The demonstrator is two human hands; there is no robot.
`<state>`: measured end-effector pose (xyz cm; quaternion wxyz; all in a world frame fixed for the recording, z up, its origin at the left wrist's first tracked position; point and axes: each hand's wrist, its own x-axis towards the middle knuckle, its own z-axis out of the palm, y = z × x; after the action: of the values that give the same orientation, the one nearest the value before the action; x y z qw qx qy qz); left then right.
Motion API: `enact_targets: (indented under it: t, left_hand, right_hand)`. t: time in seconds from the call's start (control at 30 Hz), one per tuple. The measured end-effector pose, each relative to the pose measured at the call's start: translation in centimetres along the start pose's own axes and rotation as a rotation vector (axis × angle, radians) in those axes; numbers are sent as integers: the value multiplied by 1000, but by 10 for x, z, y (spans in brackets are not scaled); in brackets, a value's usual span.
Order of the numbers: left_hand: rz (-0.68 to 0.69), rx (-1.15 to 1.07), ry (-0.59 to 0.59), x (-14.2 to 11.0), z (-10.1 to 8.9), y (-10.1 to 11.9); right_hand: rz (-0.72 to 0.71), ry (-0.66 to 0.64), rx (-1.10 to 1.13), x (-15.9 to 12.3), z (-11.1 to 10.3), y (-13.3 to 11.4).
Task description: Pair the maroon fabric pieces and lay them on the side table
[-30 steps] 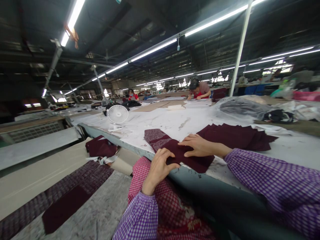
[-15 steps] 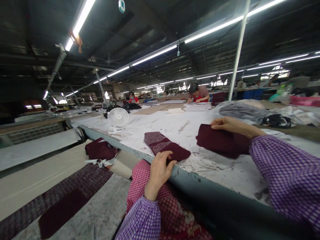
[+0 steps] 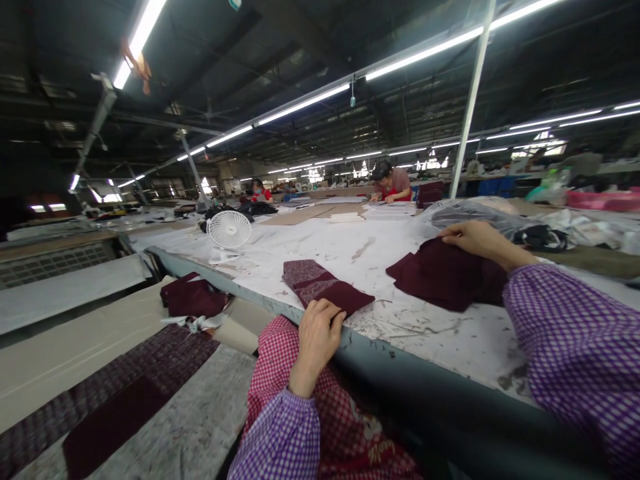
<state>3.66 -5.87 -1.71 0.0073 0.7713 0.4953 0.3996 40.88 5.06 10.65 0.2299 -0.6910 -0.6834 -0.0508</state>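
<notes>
On the white-covered table lies a small set of fabric pieces [image 3: 320,283], speckled maroon at the far end and plain maroon at the near end. My left hand [image 3: 320,337] pinches the near corner of the plain maroon piece at the table's edge. To the right, a stack of maroon fabric pieces [image 3: 445,277] rests on the table, its layers slightly fanned at the left. My right hand [image 3: 473,240] has its thumb and fingers closed on the upper edge of that stack; the fingertips are partly hidden by the cloth.
A white fan [image 3: 229,230] stands on the far left of the table [image 3: 280,240]. Clear plastic wrapping [image 3: 465,213] lies behind my right hand. On a lower surface at left are maroon fabric pieces [image 3: 195,297] and a speckled strip [image 3: 175,353]. A co-worker [image 3: 393,181] bends over the far end.
My right hand has lifted the stack's upper edge slightly, and its layers now fan out at the left. My left fingers have closed on the near corner of the plain maroon piece.
</notes>
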Motion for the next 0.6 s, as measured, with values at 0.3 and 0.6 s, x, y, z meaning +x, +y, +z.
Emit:
enact_targets:
  t: [0.3, 0.6]
  left_hand:
    - [6, -20, 33, 0, 4, -5]
    - [12, -27, 24, -1, 3, -5]
  right_hand:
    - [93, 20, 169, -5, 23, 10]
    - [-40, -54, -300, -27, 58, 11]
